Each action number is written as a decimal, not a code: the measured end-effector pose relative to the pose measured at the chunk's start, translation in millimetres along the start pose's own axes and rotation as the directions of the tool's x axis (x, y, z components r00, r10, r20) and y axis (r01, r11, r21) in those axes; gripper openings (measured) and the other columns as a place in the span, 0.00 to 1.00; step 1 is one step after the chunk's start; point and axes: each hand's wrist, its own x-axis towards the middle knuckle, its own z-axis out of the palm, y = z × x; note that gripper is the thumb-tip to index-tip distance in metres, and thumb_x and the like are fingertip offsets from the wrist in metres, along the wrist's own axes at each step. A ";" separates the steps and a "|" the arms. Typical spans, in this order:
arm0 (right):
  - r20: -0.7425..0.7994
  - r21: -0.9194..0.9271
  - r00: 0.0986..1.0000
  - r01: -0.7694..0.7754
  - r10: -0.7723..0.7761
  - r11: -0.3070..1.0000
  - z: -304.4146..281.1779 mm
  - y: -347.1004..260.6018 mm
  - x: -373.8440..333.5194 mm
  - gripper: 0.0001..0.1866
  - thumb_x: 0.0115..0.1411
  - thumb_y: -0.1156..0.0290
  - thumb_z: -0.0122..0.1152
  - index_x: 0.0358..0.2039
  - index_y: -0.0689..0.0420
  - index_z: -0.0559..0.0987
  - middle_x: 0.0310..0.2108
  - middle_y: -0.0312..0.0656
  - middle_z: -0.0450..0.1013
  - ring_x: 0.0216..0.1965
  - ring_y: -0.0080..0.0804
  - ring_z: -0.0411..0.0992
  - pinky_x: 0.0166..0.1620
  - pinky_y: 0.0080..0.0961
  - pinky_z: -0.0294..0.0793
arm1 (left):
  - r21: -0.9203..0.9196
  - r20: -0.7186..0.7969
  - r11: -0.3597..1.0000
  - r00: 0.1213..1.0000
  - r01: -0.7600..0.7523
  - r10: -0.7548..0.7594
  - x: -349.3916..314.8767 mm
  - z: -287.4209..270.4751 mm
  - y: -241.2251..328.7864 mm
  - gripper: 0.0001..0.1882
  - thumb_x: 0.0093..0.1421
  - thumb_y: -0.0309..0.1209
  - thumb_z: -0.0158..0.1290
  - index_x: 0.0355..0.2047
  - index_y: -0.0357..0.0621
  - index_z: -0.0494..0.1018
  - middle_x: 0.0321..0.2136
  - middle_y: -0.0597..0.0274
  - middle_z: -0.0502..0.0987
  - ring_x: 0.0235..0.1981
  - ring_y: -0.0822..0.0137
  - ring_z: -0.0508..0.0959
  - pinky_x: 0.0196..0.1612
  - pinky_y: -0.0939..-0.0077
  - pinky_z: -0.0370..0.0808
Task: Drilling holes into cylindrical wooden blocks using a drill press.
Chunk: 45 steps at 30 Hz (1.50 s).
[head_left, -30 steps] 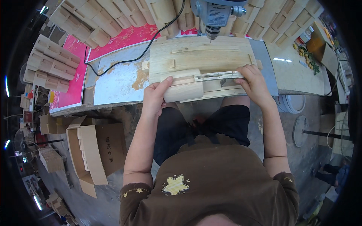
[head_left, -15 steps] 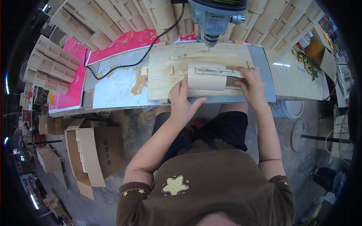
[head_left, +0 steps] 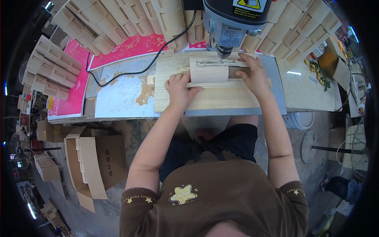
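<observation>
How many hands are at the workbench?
2: the left hand at the left end of the pale rounded wooden piece, the right hand at its right end. Some fingers are partly hidden.

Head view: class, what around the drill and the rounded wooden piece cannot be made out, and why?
All in the head view:
Rounded wooden piece: underside, hidden by its own upper surface.
Drill: top, cut off by the picture's upper edge; bit tip, too small to judge whether it touches anything.
Left hand and right hand: palms, hidden by the backs of the hands.
</observation>
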 end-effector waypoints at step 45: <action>-0.645 -0.020 0.713 0.342 -0.273 0.940 -88.7 -73.9 55.8 0.07 0.59 0.73 0.53 0.28 0.63 0.75 0.17 0.35 0.64 0.20 0.18 0.61 0.24 0.17 0.58 | -0.007 0.094 0.999 0.995 0.038 -0.037 1.9 -3.9 4.0 0.32 0.37 0.39 0.66 0.47 0.52 0.73 0.27 0.65 0.70 0.34 0.62 0.70 0.43 0.65 0.58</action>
